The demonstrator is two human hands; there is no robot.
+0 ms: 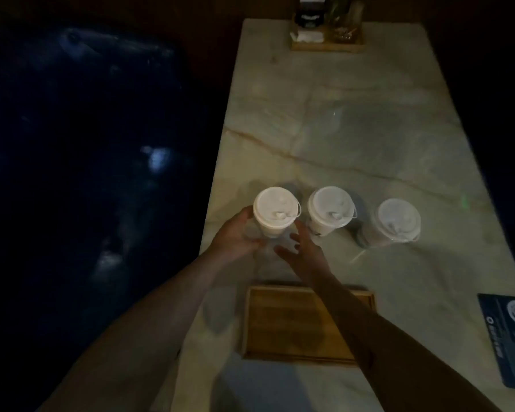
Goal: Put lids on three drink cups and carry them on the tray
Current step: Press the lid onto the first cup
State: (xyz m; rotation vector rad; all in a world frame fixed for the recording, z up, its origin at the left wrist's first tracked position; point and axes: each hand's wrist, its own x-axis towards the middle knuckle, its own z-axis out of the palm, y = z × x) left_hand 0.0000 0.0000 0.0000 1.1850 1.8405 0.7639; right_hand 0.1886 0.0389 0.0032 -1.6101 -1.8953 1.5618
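Note:
Three clear cups with white lids stand in a row on the marble table. The left cup holds a pale drink. My left hand curls around its left side near the base. My right hand is at its right side with fingers spread, touching or nearly touching it. The middle cup and the right cup stand untouched. A wooden tray lies bare in front of the cups, partly under my right forearm.
A dark booklet lies at the table's right edge. A wooden caddy with a napkin, a dark holder and jars stands at the far end. A dark seat sits left of the table.

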